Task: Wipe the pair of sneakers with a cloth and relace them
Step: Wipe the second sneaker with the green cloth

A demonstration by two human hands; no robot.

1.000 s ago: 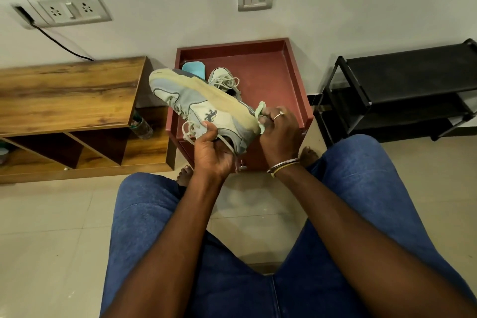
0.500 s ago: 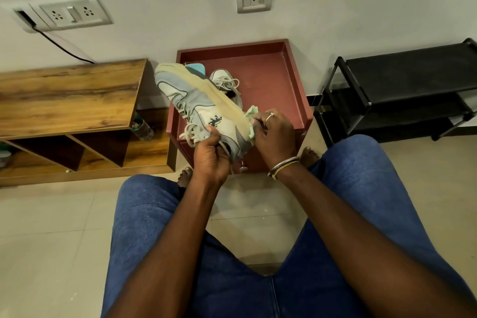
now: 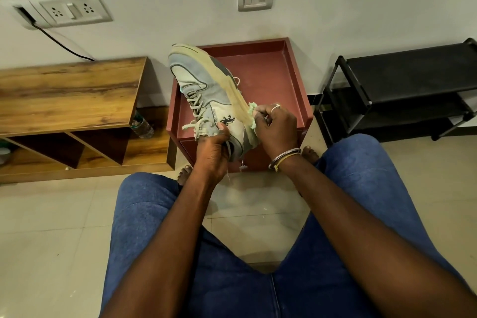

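Tilting is the big change here: over the last second the sneaker (image 3: 204, 100) went from lying nearly crosswise, toe out to the left, to standing steeper with its toe aimed up at the wall. It's held in the air over the red tray (image 3: 294, 77).

The left hand (image 3: 213, 152) has its fingers curled tight around the collar end. The right hand (image 3: 277, 128) stayed near the heel end of the midsole, fingers bunched around a green cloth (image 3: 253, 116) that's pressed to the yellowed sole edge. My read is that the turn just gives the cloth a fresh stretch of sole, so we're still deep in wiping.

The laces (image 3: 196, 104) are threaded with loose ends dangling, so relacing hasn't started. The other sneaker (image 3: 237, 80) used to sit in plain view in the tray. Now it's all but hidden behind the held one, with only what looks like a bit of lace peeking out.

Around it there's a wooden shelf unit (image 3: 69, 90) on the left with a plastic bottle (image 3: 142, 126) tucked in, and a black shoe rack (image 3: 413, 77) on the right. Nothing really blocks the hands, though those dangling lace ends could snag the cloth.
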